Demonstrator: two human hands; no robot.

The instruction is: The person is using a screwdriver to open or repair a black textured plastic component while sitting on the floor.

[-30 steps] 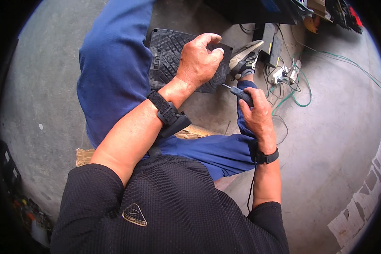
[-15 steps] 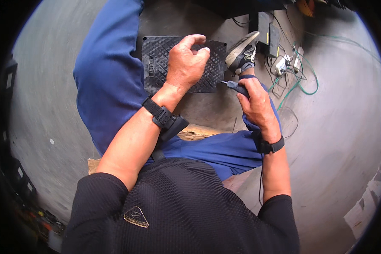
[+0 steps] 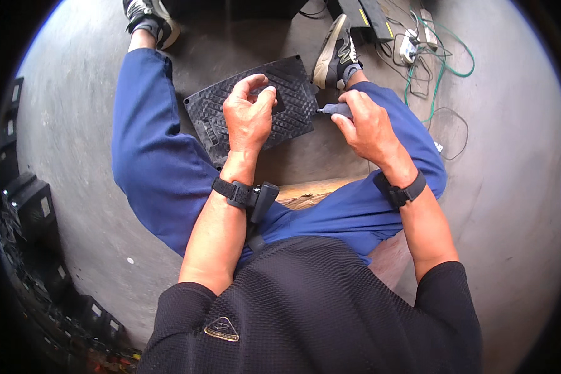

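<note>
Between my legs is a black rectangular panel (image 3: pixel 209 103) with a raised diamond-like pattern and small holes at its corners. My left hand (image 3: pixel 248 118) is over its middle, fingers bent and thumb apart, with nothing visible between them. Whether the palm touches the panel I cannot tell. My right hand (image 3: pixel 369 128) is closed round a grey hand tool (image 3: pixel 336 110) with a slim tip. That tip points left, close beside the panel's right edge. The tool's rear end is hidden in my fingers.
Wooden block (image 3: pixel 305 192) below the panel, between my thighs. My right shoe (image 3: pixel 338 59) is just beyond the panel's right corner. White power strips (image 3: pixel 409 47) with tangled green and black cords lie far right. Black bins (image 3: pixel 31 202) line the left side. A dark object (image 3: pixel 262 9) stands ahead.
The view has shifted, bringing my left shoe into sight. The panel now sits at a slant, its right side farther away. Both hands keep their shape, the tool tip still near the panel's right edge.
</note>
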